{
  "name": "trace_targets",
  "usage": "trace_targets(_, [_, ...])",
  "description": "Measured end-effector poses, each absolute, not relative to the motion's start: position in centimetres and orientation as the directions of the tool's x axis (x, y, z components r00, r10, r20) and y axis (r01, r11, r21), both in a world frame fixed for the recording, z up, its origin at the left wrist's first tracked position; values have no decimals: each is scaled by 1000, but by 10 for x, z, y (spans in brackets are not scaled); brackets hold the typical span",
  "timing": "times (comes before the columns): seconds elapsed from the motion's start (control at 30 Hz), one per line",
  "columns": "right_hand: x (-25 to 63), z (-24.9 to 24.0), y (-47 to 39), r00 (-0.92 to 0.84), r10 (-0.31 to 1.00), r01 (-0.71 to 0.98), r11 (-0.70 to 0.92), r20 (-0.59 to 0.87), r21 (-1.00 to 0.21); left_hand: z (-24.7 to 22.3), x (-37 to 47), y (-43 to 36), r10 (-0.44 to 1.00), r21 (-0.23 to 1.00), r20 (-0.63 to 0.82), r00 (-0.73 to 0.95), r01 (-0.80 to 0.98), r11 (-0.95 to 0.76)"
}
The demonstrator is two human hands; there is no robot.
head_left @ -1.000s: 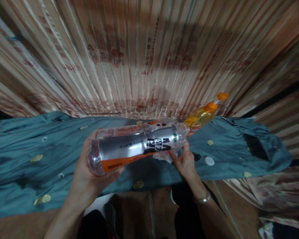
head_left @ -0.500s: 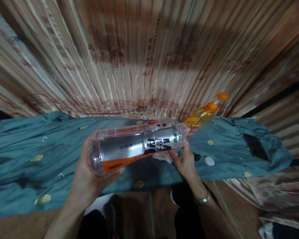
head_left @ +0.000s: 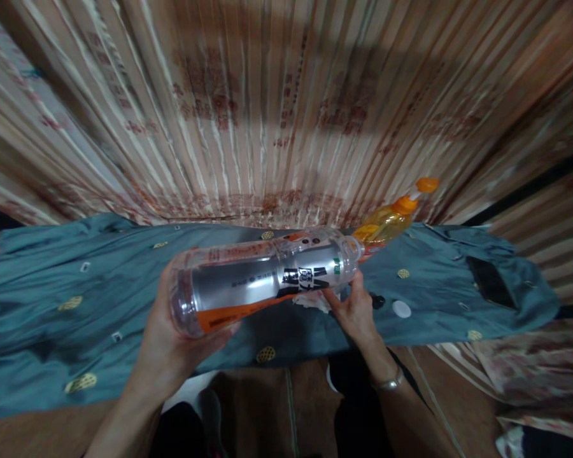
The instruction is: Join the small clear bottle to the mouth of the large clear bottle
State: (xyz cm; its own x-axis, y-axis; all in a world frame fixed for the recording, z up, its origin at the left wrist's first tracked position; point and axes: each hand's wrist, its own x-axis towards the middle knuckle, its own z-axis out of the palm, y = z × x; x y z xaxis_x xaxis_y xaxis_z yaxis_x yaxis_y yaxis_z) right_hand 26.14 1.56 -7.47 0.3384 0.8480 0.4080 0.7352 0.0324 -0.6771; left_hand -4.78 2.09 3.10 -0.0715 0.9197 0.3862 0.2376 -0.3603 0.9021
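Note:
My left hand [head_left: 172, 340] is wrapped around the base of a clear plastic drink bottle [head_left: 253, 280] with a silver, black and orange label. The bottle lies nearly level in the air, its uncapped mouth pointing right. Under the neck is my right hand [head_left: 356, 312], thumb and fingers curled inward; the bottle hides the fingertips and whatever they grip. A crumpled whitish thing [head_left: 312, 301] shows below the bottle, left of my right thumb. Beyond the bottle's mouth stands a yellow liquid bottle [head_left: 384, 226] with a raised orange cap [head_left: 427, 184], its lower part hidden.
A green patterned cloth [head_left: 138, 267] covers the narrow table. To the right of my right hand lie a small black object [head_left: 377, 301] and a white disc [head_left: 402, 309]. Farther right is a dark phone [head_left: 491, 282]. A pleated curtain [head_left: 286, 114] hangs behind the table.
The drink bottle has turned very slightly in my left hand. Both hands stay in nearly the same place.

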Motion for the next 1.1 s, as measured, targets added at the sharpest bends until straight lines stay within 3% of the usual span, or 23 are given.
trace_targets(0.3, [262, -73, 14, 340, 855, 735, 18, 392, -678, 32, -42, 21, 920, 905, 381, -95, 241, -350])
trace_targets(0.5, [263, -73, 13, 346, 857, 721, 18, 382, -692, 30, -42, 21, 887, 858, 455, -80, 304, -413])
trace_targets(0.7, [262, -74, 13, 384, 847, 704, -12, 367, -710, 32, -35, 21, 917, 915, 379, -122, 197, -351])
trace_targets(0.83, [263, -72, 13, 384, 856, 682, -10, 346, -731, 35, -38, 20, 928, 901, 370, -40, 260, -347])
trace_targets(0.9, [263, -71, 12, 381, 860, 670, -5, 338, -743, 35, -41, 20, 915, 897, 394, -93, 258, -360])
trace_targets(0.97, [263, -70, 12, 382, 863, 659, -5, 329, -752, 34, -42, 20, 931, 887, 365, -13, 308, -343])
trace_targets(1.1, [262, -67, 12, 387, 871, 639, -16, 304, -769, 32, -40, 20, 908, 889, 407, -98, 270, -370])
